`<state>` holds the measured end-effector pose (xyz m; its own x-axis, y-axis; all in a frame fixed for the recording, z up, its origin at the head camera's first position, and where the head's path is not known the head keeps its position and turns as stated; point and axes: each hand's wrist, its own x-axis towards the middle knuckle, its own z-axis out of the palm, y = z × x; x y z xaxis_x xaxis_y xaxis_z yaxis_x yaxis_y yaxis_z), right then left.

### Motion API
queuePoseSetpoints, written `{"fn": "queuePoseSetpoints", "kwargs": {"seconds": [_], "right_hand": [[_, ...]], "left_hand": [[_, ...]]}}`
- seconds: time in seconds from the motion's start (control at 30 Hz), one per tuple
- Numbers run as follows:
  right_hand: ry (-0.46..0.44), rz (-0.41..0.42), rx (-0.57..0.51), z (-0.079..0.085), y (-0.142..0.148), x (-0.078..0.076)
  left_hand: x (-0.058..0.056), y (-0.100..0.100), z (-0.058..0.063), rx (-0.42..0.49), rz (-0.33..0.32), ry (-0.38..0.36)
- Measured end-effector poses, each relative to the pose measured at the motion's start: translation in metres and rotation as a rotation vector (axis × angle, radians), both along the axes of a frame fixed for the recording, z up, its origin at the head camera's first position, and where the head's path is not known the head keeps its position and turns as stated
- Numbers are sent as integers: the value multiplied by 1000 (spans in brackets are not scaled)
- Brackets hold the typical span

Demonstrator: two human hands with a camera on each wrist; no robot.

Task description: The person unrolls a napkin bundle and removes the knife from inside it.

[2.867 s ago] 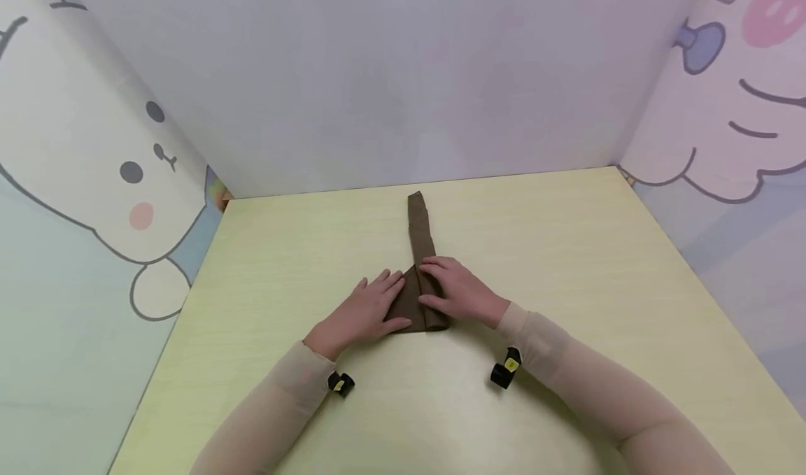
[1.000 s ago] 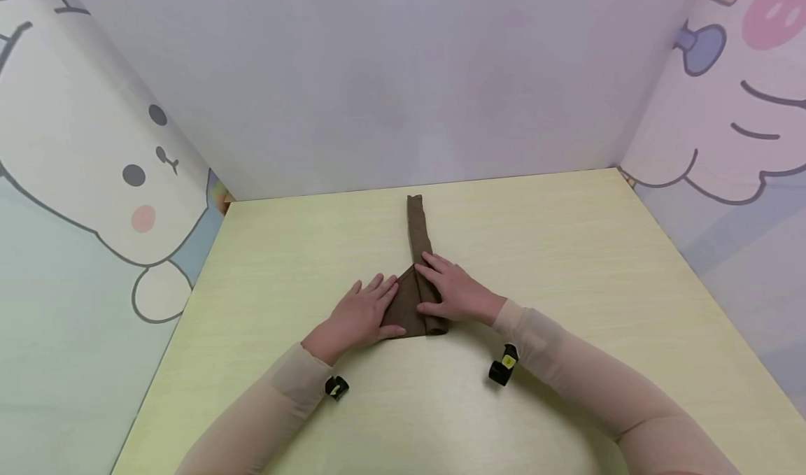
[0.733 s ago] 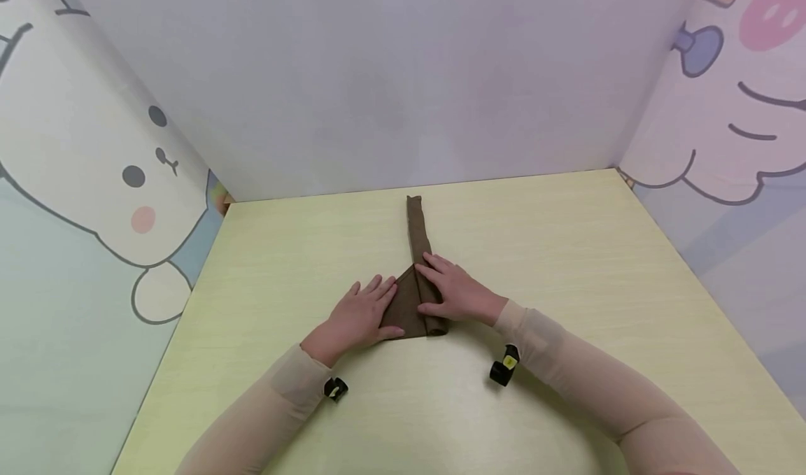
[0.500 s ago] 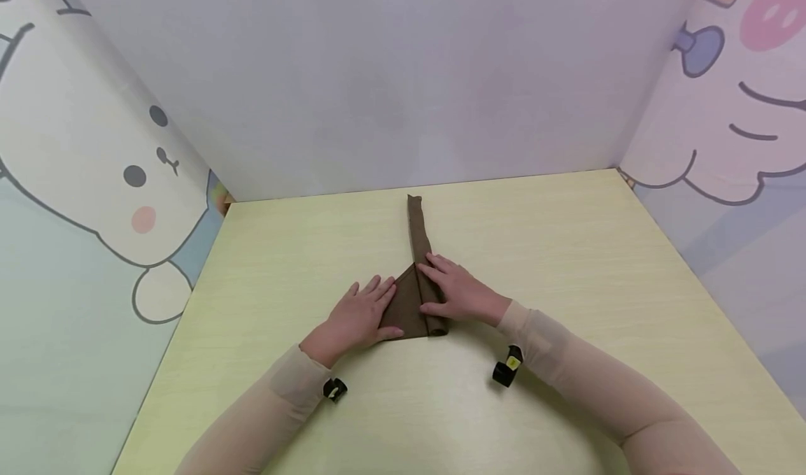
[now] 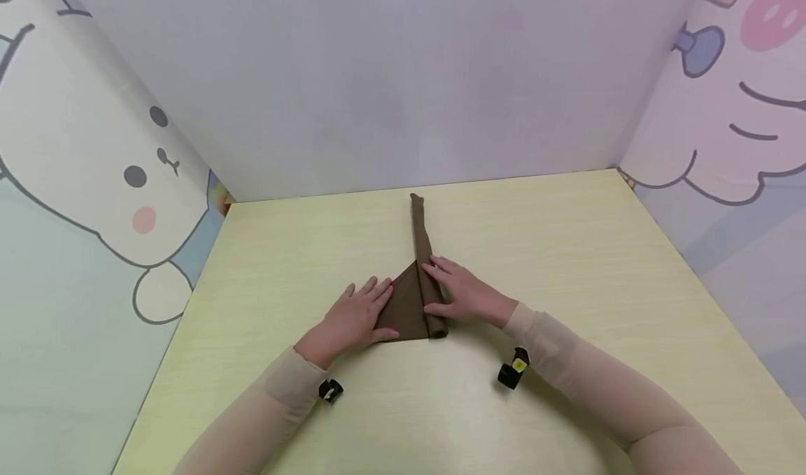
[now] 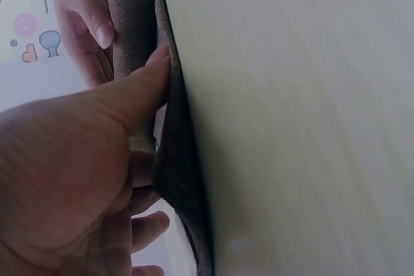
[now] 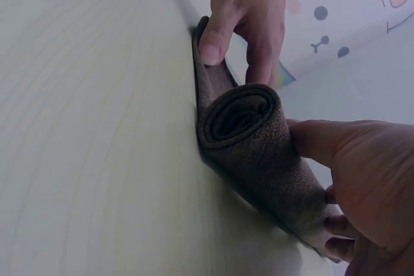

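Observation:
A brown cloth [image 5: 405,310] lies on the table, flat and three-cornered on its left and rolled into a tube along its right side. The tube runs on as a narrow tail [image 5: 418,220] towards the back. My left hand [image 5: 352,317] rests on the flat part's left edge with its fingers extended, thumb [image 6: 145,85] near the front edge. On the roll lies my right hand [image 5: 469,293], its thumb and fingertips touching the tube along its length. In the right wrist view, the near end of the roll [image 7: 239,117] shows a spiral of several layers.
The pale wooden table [image 5: 302,251] reaches back to a plain light wall [image 5: 403,76]. Cartoon-printed panels [image 5: 69,146] stand at the left and right sides. A small black camera hangs under each wrist.
The right part of the cloth has become a rounder tube and the tail looks narrower. My left hand has slid slightly left, uncovering more of the flat part; my right hand has shifted slightly right.

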<state>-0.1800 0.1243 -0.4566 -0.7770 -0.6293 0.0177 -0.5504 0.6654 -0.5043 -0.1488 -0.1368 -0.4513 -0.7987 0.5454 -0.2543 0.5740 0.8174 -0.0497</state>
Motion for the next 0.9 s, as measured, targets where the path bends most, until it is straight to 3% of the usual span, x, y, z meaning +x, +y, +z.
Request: {"fn": "queuePoseSetpoints", "kwargs": {"seconds": [0.9], "right_hand": [[-34,18,-15,-5,15,1]], "left_hand": [[5,-20,0,46,11,-2]]}}
